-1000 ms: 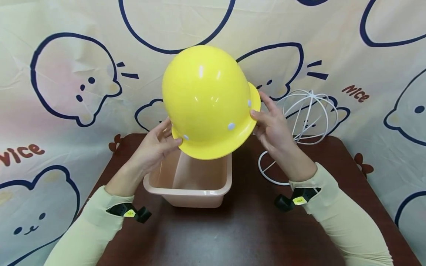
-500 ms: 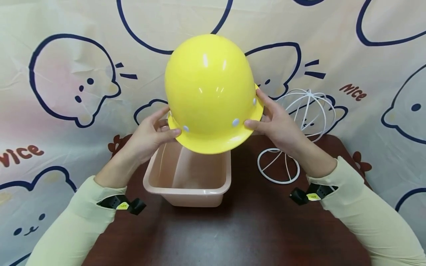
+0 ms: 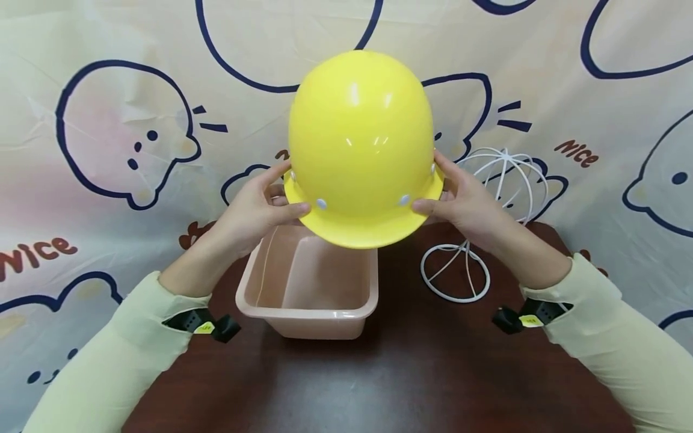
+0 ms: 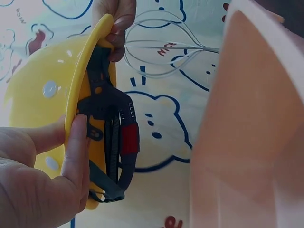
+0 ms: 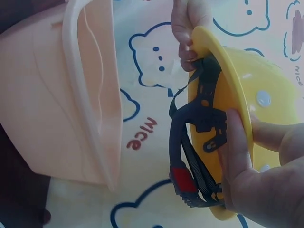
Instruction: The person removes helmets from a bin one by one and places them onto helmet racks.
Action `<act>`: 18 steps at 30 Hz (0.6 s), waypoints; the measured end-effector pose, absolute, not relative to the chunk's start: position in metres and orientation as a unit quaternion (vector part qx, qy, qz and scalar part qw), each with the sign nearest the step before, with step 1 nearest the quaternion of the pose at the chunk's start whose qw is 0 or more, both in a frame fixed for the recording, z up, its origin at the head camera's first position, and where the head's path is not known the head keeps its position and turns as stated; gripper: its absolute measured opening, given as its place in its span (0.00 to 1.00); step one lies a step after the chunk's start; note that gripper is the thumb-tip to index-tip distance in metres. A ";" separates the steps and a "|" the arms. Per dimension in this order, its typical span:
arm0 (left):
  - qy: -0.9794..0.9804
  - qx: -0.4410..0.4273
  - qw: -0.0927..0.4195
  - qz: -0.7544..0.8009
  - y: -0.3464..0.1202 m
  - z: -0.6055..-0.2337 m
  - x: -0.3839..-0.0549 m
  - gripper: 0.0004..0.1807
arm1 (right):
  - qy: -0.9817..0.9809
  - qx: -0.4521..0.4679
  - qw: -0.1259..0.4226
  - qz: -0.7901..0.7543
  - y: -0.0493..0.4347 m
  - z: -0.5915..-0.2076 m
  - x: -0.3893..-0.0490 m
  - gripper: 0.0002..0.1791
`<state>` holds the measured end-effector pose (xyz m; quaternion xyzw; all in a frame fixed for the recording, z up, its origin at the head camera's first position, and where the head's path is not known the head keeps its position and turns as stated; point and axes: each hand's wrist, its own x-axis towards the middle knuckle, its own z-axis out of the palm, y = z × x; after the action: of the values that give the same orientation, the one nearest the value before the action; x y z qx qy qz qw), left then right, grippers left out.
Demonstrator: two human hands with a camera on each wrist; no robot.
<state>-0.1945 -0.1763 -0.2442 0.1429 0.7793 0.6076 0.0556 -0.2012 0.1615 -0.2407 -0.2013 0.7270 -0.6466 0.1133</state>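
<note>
A yellow hard hat [image 3: 360, 138] is held up in the air, dome upward, above the back of a pink plastic basin [image 3: 306, 313]. My left hand [image 3: 257, 207] pinches its brim at the left, thumb on top and fingers underneath. On the opposite side my right hand [image 3: 468, 204] grips the brim the same way. Both wrist views show the dark inner suspension [image 4: 107, 102] with a red patch on its band and a strap [image 5: 197, 166] beneath the shell. The basin stands on the table, its inside partly covered by the hat in the head view.
A white wire stand [image 3: 456, 299] with a round base and a cage-like top stands behind my right hand, partly hidden by it. The dark brown table [image 3: 346, 385] meets a cartoon-printed cloth backdrop [image 3: 124, 132] at the back and sides.
The hard hat has moved up and to the right and turned from tilted to nearly level. Both hands went with it, the right hand shifting right along the brim.
</note>
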 end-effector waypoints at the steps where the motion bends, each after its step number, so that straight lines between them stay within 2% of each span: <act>1: 0.782 0.143 0.057 0.604 -0.173 -0.241 -0.195 0.45 | 0.726 -0.203 0.112 -0.647 0.165 -0.239 -0.201 0.48; 12: 0.748 0.131 0.098 0.643 -0.116 -0.208 -0.207 0.48 | 0.737 -0.222 0.086 -0.633 0.220 -0.211 -0.200 0.39; 18: 0.717 0.157 0.099 0.672 -0.078 -0.201 -0.215 0.46 | 0.719 -0.223 0.092 -0.652 0.265 -0.202 -0.210 0.39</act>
<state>-0.2146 -0.0784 -0.2014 0.1568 0.7174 0.6715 0.0993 -0.2095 0.2654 -0.2016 -0.2225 0.7189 -0.6521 0.0921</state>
